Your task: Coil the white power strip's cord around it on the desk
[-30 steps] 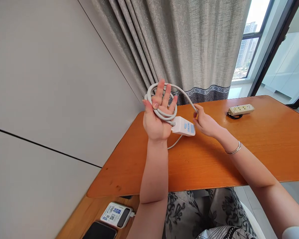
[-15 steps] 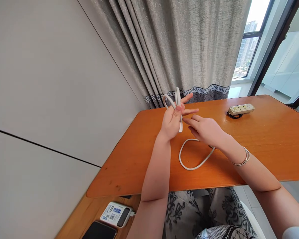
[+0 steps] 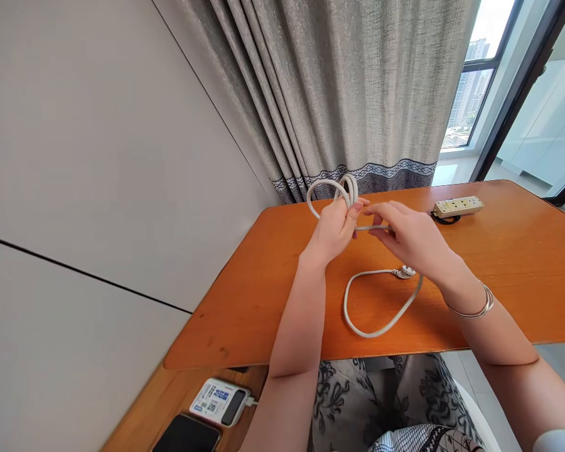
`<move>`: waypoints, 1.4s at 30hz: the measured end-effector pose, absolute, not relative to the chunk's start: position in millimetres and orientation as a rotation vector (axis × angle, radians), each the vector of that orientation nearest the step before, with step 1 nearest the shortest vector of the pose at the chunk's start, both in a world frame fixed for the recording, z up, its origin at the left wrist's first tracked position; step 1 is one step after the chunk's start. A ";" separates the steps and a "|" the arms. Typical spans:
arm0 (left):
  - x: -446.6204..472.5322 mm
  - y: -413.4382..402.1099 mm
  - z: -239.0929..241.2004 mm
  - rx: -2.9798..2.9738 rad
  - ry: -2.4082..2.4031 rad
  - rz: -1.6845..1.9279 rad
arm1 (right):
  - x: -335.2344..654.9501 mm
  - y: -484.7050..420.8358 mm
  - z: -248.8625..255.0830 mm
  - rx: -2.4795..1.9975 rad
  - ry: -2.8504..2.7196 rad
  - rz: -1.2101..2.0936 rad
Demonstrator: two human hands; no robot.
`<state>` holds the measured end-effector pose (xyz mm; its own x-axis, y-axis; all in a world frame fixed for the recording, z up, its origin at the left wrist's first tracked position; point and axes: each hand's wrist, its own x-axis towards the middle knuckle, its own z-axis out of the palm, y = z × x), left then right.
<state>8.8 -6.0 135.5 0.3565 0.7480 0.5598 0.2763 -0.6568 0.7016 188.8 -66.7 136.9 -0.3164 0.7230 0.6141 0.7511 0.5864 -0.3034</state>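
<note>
Since half a second ago, the left hand (image 3: 333, 227) has folded in: its fingers, splayed then, now close around the loops (image 3: 352, 189) of white cord (image 3: 368, 335). A stretch of cord now shows between the two hands, and the right hand (image 3: 417, 243) sits a little farther right.

I judge the step in hand to be winding the cord, partway through. Several loops stand up from the left hand at the far side of the table (image 3: 245, 301), in front of the curtain (image 3: 376, 94). The right hand's fingers are bent and partly spread at the cord; its underside is hidden, so I cannot tell whether they pinch it or only guide it. The rest curves out toward the near edge and back to the plug (image 3: 403, 272), which lies on the table beneath the right hand.

The next move, as I read it, calls for a firm left grip on the loops and a steady right-hand draw on the slack, with the plug trailing freely.
</note>
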 end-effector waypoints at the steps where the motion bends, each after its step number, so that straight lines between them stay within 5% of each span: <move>1: 8.7 -8.1 137.0 2.018 0.856 1.237 | 190.0 -62.5 136.4 -1.164 -2.015 -0.162; 6: 12.0 -23.0 142.9 1.594 0.525 0.869 | 202.5 -38.0 135.9 -0.909 -1.906 -0.228; 12: 24.8 -24.2 134.1 1.333 0.275 0.545 | 210.2 -37.5 136.9 -0.728 -1.988 0.511; 24: 29.3 -8.6 132.2 1.511 0.552 0.856 | 200.4 -28.1 133.6 -1.093 -1.851 0.326; 42: 27.8 -17.9 150.8 1.150 0.649 1.063 | 206.9 -23.7 128.4 -0.968 -1.871 0.648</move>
<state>27.8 -17.9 150.8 0.3929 0.9143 0.0984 -0.3301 0.0403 0.9431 206.9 -23.7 128.4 -0.2844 0.8307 0.4786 0.3565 0.5550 -0.7516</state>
